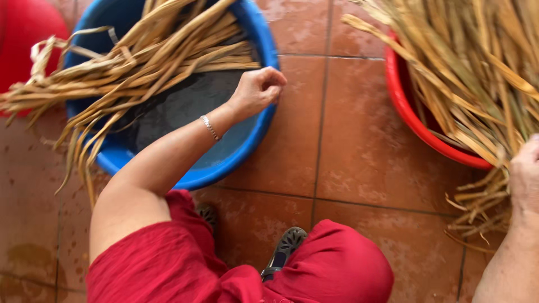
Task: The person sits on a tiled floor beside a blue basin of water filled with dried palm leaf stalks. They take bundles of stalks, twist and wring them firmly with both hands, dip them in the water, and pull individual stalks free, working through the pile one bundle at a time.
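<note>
Dried tan reed-like leaves (140, 62) lie across the round blue plastic basin (264, 45) of water at the far left. On its right rim the left hand (258, 90) rests, fingers curled tight together. At the right edge, the right hand (525, 174) presses another leaf bundle (477, 73) in a red plastic tub (404, 106); its fingers are hidden.

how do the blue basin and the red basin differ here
The round blue plastic basin holds dark water and few dried leaves, bundled across it; the round red plastic basin is heaped with dried leaves and shows no water. The left hand grips the blue rim; the right hand rests on the red one's leaves. Both stand on terracotta tiles.
</note>
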A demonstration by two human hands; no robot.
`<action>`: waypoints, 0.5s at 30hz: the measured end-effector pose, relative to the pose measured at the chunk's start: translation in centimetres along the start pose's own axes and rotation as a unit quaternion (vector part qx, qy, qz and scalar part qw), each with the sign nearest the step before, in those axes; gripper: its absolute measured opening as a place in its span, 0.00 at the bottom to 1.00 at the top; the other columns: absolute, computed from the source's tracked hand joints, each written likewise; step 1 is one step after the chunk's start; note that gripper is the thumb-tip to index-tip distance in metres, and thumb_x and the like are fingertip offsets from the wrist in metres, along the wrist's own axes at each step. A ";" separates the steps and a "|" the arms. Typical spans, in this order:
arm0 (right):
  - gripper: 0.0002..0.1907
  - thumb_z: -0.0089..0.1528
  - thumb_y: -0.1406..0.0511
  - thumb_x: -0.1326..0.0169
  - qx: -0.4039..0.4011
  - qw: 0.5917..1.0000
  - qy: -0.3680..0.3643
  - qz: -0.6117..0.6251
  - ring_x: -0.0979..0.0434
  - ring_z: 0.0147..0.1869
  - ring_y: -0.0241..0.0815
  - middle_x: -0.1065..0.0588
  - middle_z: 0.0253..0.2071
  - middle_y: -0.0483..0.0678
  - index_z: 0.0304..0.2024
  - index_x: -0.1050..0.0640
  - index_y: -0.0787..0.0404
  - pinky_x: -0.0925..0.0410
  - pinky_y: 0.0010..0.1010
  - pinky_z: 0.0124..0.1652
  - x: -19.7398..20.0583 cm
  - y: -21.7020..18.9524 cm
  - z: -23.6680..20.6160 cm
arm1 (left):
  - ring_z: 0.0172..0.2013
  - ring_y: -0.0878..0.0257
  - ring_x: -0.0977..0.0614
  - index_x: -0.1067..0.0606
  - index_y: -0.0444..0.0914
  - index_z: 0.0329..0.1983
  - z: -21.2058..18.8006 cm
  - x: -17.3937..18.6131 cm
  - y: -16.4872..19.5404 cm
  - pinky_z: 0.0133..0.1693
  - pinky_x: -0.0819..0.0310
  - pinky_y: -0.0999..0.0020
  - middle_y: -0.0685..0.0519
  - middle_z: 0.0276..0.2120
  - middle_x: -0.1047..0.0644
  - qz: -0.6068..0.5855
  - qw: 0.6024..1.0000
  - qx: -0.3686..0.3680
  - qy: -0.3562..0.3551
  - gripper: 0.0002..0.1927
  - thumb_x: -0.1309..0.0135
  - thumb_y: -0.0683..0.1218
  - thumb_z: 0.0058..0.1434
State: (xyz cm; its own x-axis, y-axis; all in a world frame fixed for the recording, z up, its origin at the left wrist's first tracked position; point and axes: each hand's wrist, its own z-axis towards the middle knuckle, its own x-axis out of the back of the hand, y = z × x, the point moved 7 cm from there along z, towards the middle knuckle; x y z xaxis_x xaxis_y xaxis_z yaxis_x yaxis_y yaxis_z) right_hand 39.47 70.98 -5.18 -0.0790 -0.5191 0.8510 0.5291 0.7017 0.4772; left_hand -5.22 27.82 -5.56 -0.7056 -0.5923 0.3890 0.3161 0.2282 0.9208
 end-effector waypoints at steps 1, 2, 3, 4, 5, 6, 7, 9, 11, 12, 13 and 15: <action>0.08 0.72 0.73 0.54 -0.010 0.994 0.009 0.112 0.35 0.33 0.36 0.37 0.30 0.43 0.41 0.29 0.56 0.41 0.27 0.34 2.0 -1.5 1.1 | 0.33 0.61 0.18 0.22 0.36 0.43 -0.1 1.8 0.1 0.36 0.23 0.66 0.50 0.32 0.21 0.084 0.995 -0.040 0.033 0.07 0.47 0.36 0.63; 0.07 0.71 0.73 0.52 0.013 0.981 0.037 0.189 0.34 0.36 0.38 0.35 0.33 0.44 0.41 0.27 0.56 0.40 0.29 0.38 4.6 -3.7 2.2 | 0.36 0.58 0.17 0.22 0.36 0.42 -0.2 3.6 0.0 0.39 0.22 0.64 0.48 0.35 0.20 0.168 0.980 -0.080 0.064 0.07 0.46 0.36 0.62; 0.05 0.70 0.72 0.49 0.055 0.967 0.072 0.237 0.33 0.40 0.40 0.33 0.36 0.45 0.42 0.26 0.56 0.39 0.31 0.42 7.7 -6.0 3.0 | 0.46 0.52 0.21 0.22 0.38 0.42 -0.7 6.0 0.2 0.48 0.24 0.58 0.47 0.42 0.22 0.240 0.956 -0.129 0.111 0.10 0.45 0.35 0.57; 0.04 0.68 0.72 0.47 0.098 0.954 0.104 0.265 0.32 0.44 0.42 0.31 0.39 0.46 0.42 0.24 0.57 0.38 0.33 0.46 10.9 -8.2 4.1 | 0.55 0.47 0.24 0.22 0.39 0.42 -1.6 8.5 0.1 0.56 0.25 0.51 0.45 0.49 0.24 0.309 0.922 -0.175 0.155 0.14 0.43 0.34 0.53; 0.04 0.67 0.71 0.44 0.137 0.941 0.125 0.285 0.31 0.48 0.44 0.30 0.42 0.47 0.42 0.23 0.57 0.37 0.34 0.51 13.9 -10.4 5.3 | 0.60 0.46 0.29 0.21 0.40 0.43 -1.9 11.1 -1.4 0.57 0.30 0.47 0.45 0.55 0.27 0.359 0.911 -0.109 0.173 0.14 0.43 0.35 0.54; 0.04 0.65 0.71 0.42 0.162 0.932 0.128 0.298 0.30 0.51 0.46 0.28 0.45 0.48 0.42 0.22 0.57 0.36 0.36 0.55 16.6 -12.3 6.5 | 0.65 0.46 0.33 0.21 0.41 0.44 -1.9 13.6 -2.9 0.57 0.34 0.43 0.46 0.61 0.31 0.404 0.894 -0.043 0.187 0.14 0.42 0.37 0.55; 0.05 0.64 0.70 0.39 0.190 0.925 0.123 0.304 0.29 0.55 0.48 0.26 0.49 0.49 0.42 0.20 0.58 0.35 0.38 0.59 19.0 -14.7 7.6 | 0.68 0.44 0.38 0.22 0.41 0.49 -2.0 15.9 -4.0 0.60 0.40 0.38 0.44 0.66 0.35 0.444 0.875 -0.014 0.191 0.16 0.40 0.40 0.56; 0.04 0.65 0.69 0.36 0.232 0.912 0.110 0.321 0.29 0.55 0.48 0.25 0.48 0.47 0.41 0.19 0.56 0.36 0.39 0.59 23.1 -18.9 9.2 | 0.71 0.43 0.45 0.29 0.40 0.61 -1.7 20.8 -5.6 0.62 0.52 0.30 0.41 0.71 0.42 0.475 0.851 0.039 0.219 0.26 0.39 0.46 0.59; 0.05 0.63 0.68 0.35 0.264 0.898 0.104 0.337 0.28 0.55 0.50 0.24 0.47 0.46 0.39 0.19 0.55 0.35 0.39 0.58 26.3 -22.3 10.5 | 0.72 0.44 0.50 0.40 0.39 0.74 -1.2 24.5 -6.7 0.62 0.66 0.22 0.41 0.72 0.46 0.453 0.848 0.082 0.263 0.40 0.38 0.51 0.62; 0.06 0.59 0.69 0.35 0.281 0.891 0.106 0.341 0.27 0.55 0.50 0.24 0.46 0.47 0.39 0.18 0.56 0.34 0.41 0.57 27.6 -24.2 10.8 | 0.72 0.44 0.51 0.46 0.40 0.75 -1.1 25.4 -7.3 0.61 0.68 0.21 0.43 0.73 0.46 0.458 0.845 0.108 0.254 0.41 0.40 0.52 0.63; 0.06 0.59 0.68 0.35 0.290 0.885 0.106 0.348 0.27 0.55 0.51 0.24 0.45 0.47 0.38 0.18 0.56 0.32 0.41 0.57 28.7 -25.8 11.2 | 0.72 0.44 0.52 0.51 0.41 0.76 -0.7 26.1 -7.6 0.61 0.71 0.20 0.44 0.73 0.47 0.463 0.842 0.132 0.243 0.43 0.42 0.52 0.64; 0.06 0.58 0.68 0.35 0.308 0.879 0.102 0.350 0.26 0.53 0.51 0.24 0.44 0.47 0.37 0.18 0.57 0.30 0.41 0.54 30.6 -28.4 11.6 | 0.71 0.44 0.50 0.55 0.42 0.76 0.2 26.3 -8.3 0.60 0.74 0.19 0.45 0.72 0.43 0.453 0.850 0.156 0.221 0.44 0.44 0.52 0.65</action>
State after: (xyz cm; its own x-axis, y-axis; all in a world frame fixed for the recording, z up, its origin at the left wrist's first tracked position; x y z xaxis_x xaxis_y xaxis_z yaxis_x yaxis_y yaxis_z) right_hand 12.24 40.82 9.80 0.2690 0.1119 0.9566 -0.1753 0.9823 -0.0656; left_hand -26.52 10.52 -2.97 0.0662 -0.2812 0.9574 0.3712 0.8976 0.2379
